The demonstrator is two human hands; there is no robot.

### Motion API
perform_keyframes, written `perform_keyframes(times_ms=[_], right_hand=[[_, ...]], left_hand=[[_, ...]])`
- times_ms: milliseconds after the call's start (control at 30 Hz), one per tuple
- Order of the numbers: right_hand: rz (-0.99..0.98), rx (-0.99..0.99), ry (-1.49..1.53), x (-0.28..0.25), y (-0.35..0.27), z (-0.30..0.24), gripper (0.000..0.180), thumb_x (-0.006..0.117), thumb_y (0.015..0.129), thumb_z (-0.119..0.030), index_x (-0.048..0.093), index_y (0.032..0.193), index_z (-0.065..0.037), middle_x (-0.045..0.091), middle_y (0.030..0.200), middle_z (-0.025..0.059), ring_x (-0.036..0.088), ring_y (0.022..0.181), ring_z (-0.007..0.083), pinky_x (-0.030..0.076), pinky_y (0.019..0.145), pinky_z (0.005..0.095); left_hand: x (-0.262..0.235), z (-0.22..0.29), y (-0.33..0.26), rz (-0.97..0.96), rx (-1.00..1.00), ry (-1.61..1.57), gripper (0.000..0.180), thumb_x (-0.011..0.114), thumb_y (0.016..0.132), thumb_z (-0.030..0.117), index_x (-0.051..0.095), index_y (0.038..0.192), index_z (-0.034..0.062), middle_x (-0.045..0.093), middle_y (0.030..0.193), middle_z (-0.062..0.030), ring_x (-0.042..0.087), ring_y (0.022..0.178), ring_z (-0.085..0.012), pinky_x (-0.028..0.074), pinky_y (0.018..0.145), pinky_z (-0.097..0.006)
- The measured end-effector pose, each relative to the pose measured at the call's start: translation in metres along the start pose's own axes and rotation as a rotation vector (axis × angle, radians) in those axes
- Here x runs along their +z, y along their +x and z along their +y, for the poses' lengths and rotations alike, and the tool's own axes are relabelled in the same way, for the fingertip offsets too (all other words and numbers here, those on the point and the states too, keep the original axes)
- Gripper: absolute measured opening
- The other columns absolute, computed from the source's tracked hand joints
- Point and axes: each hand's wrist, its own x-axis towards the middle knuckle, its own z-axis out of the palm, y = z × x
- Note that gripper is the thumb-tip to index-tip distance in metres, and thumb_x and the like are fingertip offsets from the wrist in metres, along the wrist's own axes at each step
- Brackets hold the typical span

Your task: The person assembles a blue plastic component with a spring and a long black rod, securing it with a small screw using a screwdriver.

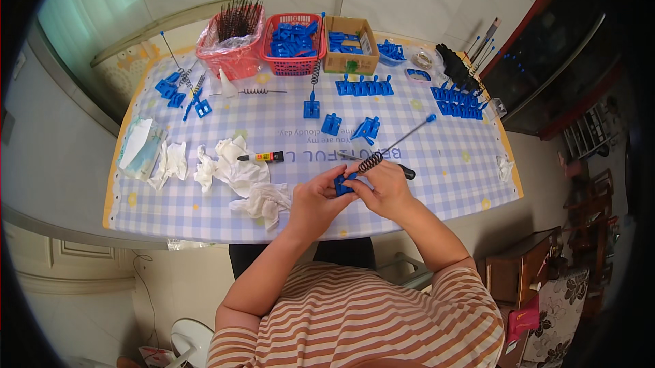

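Near the front edge of the table, my left hand (314, 202) pinches a small blue plastic clip (343, 185). The fingers of my right hand (384, 187) close on the same clip from the other side. A black coil spring (370, 162) rises from the clip and runs into a thin rod with a blue tip (430, 119), slanting up to the right. The black handle of a screwdriver-like tool (408, 172) shows beyond my right hand; whether that hand holds it or it lies on the table, I cannot tell. Two blue clip pieces, including one clip (331, 124), lie just beyond.
Along the back stand a pink bin of dark rods (225, 61), a red basket (295, 66) and a cardboard box (350, 64) of blue parts. Rows of blue clips (458, 103) lie right. Crumpled tissues (239, 166) and a glue tube (265, 157) lie left.
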Motion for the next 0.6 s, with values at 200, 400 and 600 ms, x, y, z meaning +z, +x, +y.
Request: perform_keyframes(times_ms=[200, 400, 600], right_hand=[[-0.002, -0.010, -0.001, -0.001, -0.002, 0.004, 0.020, 0.074, 0.075, -0.004, 0.064, 0.092, -0.002, 0.065, 0.079, 0.0110, 0.063, 0.068, 0.0301, 0.050, 0.059, 0.0376], [-0.037, 0.106, 0.009, 0.000, -0.007, 0.012, 0.018, 0.074, 0.076, -0.005, 0.062, 0.089, -0.001, 0.064, 0.076, 0.0126, 0.063, 0.068, 0.0315, 0.050, 0.058, 0.0367], [0.002, 0.159, 0.054, -0.003, -0.007, 0.010, 0.016, 0.073, 0.077, -0.005, 0.062, 0.089, -0.001, 0.064, 0.076, 0.0128, 0.063, 0.068, 0.0314, 0.049, 0.058, 0.0372]], left_hand=[[0.004, -0.003, 0.001, 0.008, -0.059, -0.074, 0.053, 0.076, 0.079, 0.002, 0.057, 0.128, -0.0019, 0.070, 0.097, -0.0040, 0.065, 0.083, -0.0054, 0.054, 0.074, -0.019], [0.006, 0.013, 0.000, -0.032, -0.057, -0.129, 0.054, 0.074, 0.080, 0.001, 0.056, 0.131, -0.0001, 0.070, 0.103, -0.0036, 0.065, 0.085, -0.0046, 0.054, 0.075, -0.019], [0.011, 0.021, 0.001, -0.021, -0.073, -0.103, 0.054, 0.074, 0.081, 0.001, 0.056, 0.132, 0.0005, 0.070, 0.102, -0.0042, 0.065, 0.087, -0.0043, 0.054, 0.076, -0.019]])
